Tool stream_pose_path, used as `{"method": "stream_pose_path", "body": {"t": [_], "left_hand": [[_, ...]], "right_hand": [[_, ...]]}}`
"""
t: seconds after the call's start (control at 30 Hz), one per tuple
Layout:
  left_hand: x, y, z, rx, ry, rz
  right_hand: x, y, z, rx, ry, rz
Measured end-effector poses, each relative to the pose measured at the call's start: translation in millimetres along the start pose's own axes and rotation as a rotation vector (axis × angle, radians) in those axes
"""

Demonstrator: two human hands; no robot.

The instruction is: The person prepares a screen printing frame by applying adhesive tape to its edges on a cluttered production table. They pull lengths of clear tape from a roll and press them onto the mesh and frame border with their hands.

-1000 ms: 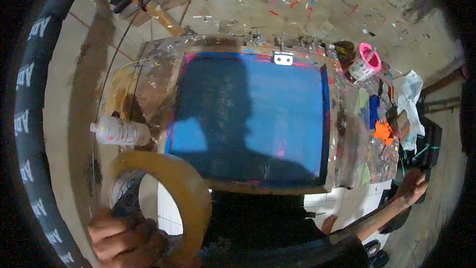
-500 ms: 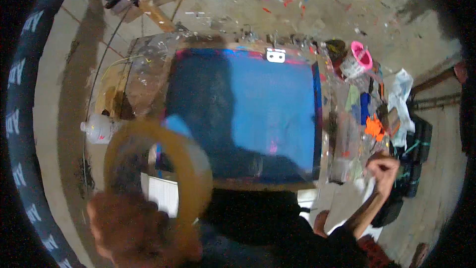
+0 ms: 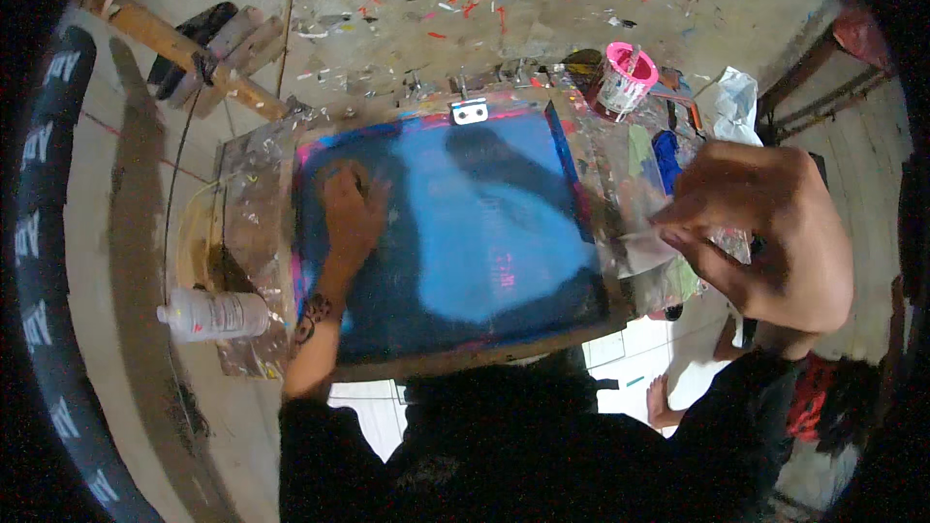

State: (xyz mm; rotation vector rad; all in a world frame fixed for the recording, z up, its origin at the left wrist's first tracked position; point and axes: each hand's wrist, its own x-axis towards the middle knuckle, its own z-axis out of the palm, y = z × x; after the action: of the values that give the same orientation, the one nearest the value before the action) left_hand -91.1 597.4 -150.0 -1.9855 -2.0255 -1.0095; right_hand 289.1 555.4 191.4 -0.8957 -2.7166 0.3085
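A blue mesh screen in a wooden frame lies in front of me, with shadows across it. My left hand is over the screen's left part, its fingers curled and slightly blurred. Whether anything is between them is hidden. Raised close to the camera, my right hand is beyond the frame's right side, with thumb and forefinger pinched together. By those fingertips is a pale translucent patch; I cannot tell if it is held or lies on the table. A white metal hinge plate sits at the frame's far edge.
A paint-smeared tub with a pink rim stands at the far right, near blue cloth and crumpled white plastic. On the left lies a translucent bottle. A wooden bar slants at the far left.
A yellowish tape roll, held near the camera by my left hand, is out of view. My left hand has moved forward over the screen; my right hand has risen closer. The view has shifted.
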Motion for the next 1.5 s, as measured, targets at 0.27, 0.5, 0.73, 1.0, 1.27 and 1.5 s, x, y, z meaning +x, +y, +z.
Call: {"method": "stream_pose_path", "body": {"t": [0.27, 0.5, 0.73, 1.0, 1.27, 1.5], "left_hand": [[33, 164, -28, -1.05, -0.632, 0.479], [67, 122, 17, -1.07, -1.381, 0.29], [117, 91, 79, -0.94, -1.482, 0.147], [137, 91, 130, -0.878, -1.321, 0.042], [112, 91, 166, -0.904, -1.046, 0.097], [103, 88, 153, -0.799, -0.942, 0.145]], "right_hand": [[3, 21, 21, 0.055, 0.059, 0.127], [-93, 48, 90, 0.41, 0.379, 0.831], [-150, 32, 225, 0.849, 0.57, 1.171], [-107, 2, 279, 1.124, 0.47, 1.338], [-99, 0, 306, 0.875, 0.322, 1.228], [-97, 7, 297, 0.762, 0.193, 1.25]]}}
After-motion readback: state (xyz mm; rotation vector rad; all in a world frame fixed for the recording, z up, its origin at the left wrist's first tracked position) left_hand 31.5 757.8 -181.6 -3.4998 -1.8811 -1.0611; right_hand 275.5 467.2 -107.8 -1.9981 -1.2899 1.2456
